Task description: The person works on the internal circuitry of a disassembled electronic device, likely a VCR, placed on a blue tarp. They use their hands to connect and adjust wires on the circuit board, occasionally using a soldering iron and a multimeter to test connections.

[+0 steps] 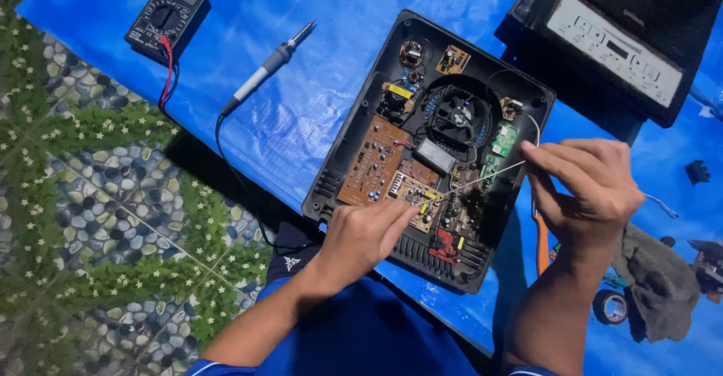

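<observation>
An opened black appliance base (354, 167) lies on a blue sheet, showing brown circuit boards (374, 161), a round fan (460, 117) and small parts. My left hand (361, 234) rests at the base's near edge, fingertips pinching one end of a thin white wire (482, 180) over the boards. My right hand (595, 184) pinches the wire's other end, just right of the base.
A soldering iron (267, 67) and a black multimeter (166, 16) with red and black leads lie at the upper left. A black appliance top with a control panel (614, 45) stands upper right. A grey cloth (657, 280) and a tape roll (610, 307) lie right.
</observation>
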